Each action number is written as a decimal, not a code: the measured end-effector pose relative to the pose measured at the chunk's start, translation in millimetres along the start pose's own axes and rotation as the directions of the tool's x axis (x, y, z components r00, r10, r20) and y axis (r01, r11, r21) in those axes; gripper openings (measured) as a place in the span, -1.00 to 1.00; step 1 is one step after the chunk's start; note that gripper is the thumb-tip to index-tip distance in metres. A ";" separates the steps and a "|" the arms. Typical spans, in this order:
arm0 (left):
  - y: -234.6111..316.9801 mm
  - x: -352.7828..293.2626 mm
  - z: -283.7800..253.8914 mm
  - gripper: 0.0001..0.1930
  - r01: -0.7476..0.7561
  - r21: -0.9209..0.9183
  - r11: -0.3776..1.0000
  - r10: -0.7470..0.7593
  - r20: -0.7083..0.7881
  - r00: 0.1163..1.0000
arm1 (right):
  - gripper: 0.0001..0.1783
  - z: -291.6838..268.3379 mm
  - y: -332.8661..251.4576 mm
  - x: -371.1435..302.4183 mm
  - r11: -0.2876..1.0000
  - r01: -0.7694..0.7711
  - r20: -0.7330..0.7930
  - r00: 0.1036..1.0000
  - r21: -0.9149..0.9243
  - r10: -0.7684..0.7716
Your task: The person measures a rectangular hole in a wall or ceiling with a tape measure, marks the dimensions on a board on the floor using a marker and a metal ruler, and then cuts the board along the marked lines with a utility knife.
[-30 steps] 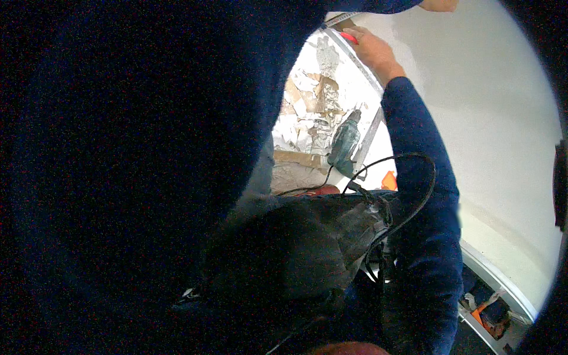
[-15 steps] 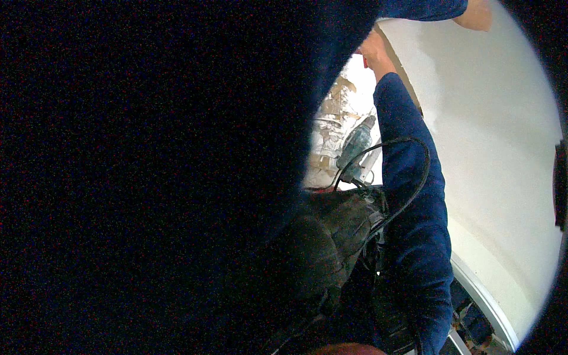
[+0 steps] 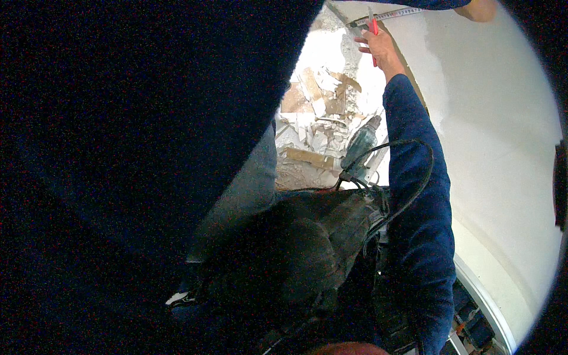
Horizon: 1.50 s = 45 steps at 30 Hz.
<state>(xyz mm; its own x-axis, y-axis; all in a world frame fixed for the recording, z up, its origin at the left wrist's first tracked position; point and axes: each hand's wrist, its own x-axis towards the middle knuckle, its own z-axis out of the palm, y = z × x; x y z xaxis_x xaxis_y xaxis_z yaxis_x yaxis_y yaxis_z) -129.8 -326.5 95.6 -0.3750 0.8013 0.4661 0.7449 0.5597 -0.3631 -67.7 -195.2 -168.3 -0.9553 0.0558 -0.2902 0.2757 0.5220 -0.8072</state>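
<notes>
My left arm in a dark blue sleeve fills the left side and crosses the top. My left hand [image 3: 480,10] shows at the upper right against the pale panel [image 3: 491,118], curled and partly cut off. A tape measure's white blade [image 3: 393,14] runs towards it, partly behind the sleeve; its case is out of view. My right hand [image 3: 381,48] is at the panel's edge by the blade's free end. It pinches a slim red utility knife [image 3: 374,28] with a thin pale tip pointing up, the other fingers spread.
A greenish power tool [image 3: 360,145] lies below, near a looping black cable [image 3: 429,160] in front of my right sleeve. Broken boards and rubble [image 3: 319,127] cover the bright floor. A dark bag-like shape [image 3: 296,242] is low in the middle. A white frame edge [image 3: 482,296] is at lower right.
The left sleeve has moved up and left, uncovering more floor, the tape blade and the red knife. My right hand shows more fully; my left hand has risen slightly.
</notes>
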 end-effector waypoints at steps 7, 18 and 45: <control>-4.5 -4.7 2.0 -0.78 0.001 -0.002 1.000 -0.001 0.008 1.000 | -0.54 1.3 22.2 4.8 0.770 0.194 -0.190 0.906 -0.609 -0.378; -0.2 -0.6 3.4 -0.77 -0.013 0.004 1.000 0.013 0.003 1.000 | -0.51 2.3 0.6 -7.0 0.966 0.091 -0.056 0.993 -0.240 -0.108; -7.0 -10.0 8.5 -0.78 -0.047 -0.025 0.999 0.048 0.051 0.998 | -0.47 -5.3 9.5 3.4 0.992 -0.037 -0.007 0.999 -0.118 0.037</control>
<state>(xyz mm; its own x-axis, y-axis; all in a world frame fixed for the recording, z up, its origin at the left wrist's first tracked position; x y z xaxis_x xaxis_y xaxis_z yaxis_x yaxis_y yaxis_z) -136.0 -336.6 86.7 -0.3660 0.8372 0.4065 0.7754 0.5158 -0.3642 -69.0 -185.5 -174.3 -0.9453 0.0809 -0.3159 0.2965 0.6165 -0.7294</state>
